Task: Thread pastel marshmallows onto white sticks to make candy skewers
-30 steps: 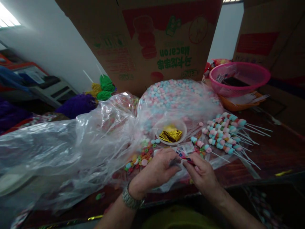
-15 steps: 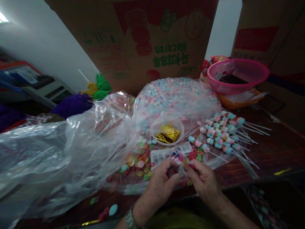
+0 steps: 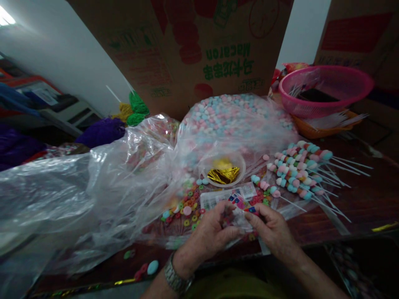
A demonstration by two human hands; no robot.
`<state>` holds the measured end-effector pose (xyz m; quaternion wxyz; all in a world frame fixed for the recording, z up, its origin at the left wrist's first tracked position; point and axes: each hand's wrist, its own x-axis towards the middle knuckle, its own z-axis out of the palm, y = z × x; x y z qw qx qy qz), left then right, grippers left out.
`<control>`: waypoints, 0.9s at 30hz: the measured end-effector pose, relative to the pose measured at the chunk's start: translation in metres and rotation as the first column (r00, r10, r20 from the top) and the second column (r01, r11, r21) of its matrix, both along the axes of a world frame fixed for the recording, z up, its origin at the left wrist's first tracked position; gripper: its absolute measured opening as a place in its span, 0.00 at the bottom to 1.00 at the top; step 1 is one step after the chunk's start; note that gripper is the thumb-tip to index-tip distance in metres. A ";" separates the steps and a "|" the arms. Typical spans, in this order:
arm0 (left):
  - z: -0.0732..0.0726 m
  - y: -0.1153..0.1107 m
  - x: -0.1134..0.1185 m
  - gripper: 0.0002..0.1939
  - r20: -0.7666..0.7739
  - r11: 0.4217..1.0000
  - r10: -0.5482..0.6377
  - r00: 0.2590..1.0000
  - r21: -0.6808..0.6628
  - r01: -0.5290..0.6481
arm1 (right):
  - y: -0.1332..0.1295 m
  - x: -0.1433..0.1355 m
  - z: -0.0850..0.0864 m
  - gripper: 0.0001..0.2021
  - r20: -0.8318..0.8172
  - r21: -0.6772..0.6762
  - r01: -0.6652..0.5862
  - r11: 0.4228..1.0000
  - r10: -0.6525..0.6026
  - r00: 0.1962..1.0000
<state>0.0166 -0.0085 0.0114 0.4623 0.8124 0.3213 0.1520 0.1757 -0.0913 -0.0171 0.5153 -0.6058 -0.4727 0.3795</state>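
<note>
a thin clear packet [image 3: 245, 221] sits between the two hands, its red and blue printed edge [image 3: 250, 210] pinched by the thumb and forefinger of the right hand [image 3: 271, 227], the nearer one; the film is crumpled, so i cannot tell its long axis. the left hand [image 3: 213, 228] curves in from the other side, thumb and forefinger apart (whether its hidden fingers grip any film, i cannot tell). a white label sheet [image 3: 212, 200] lies just past the fingertips, with a bowl [image 3: 242, 174] of gold strips [image 3: 223, 176] farther back. beyond the right hand a lone candy skewer [image 3: 264, 186] slants away, its bare stick pointing rightward. the front edge of the table [image 3: 307, 229] passes under the wrists; plastic sheeting [image 3: 124, 195] crowds the left, and the wider room to move is on the right, short of the piled skewers [image 3: 296, 172].
</note>
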 end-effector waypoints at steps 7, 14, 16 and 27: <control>-0.002 0.004 -0.003 0.10 0.063 0.974 -0.099 0.993 0.211 0.084 | 0.002 0.008 -0.004 0.17 0.047 0.014 -0.037 0.999 0.036 0.998; -0.010 -0.009 -0.002 0.09 0.043 0.982 0.108 0.993 0.148 -0.113 | 0.005 -0.006 -0.008 0.17 0.196 0.094 0.108 0.990 -0.125 0.973; -0.013 -0.012 -0.005 0.08 0.049 0.979 0.125 0.991 0.153 -0.131 | 0.004 -0.002 -0.010 0.19 0.255 0.103 0.156 0.982 -0.178 0.950; 0.000 0.019 -0.042 0.11 0.189 0.947 0.070 0.979 0.295 -0.125 | -0.010 0.115 -0.037 0.14 0.953 0.046 0.088 0.995 -0.070 0.295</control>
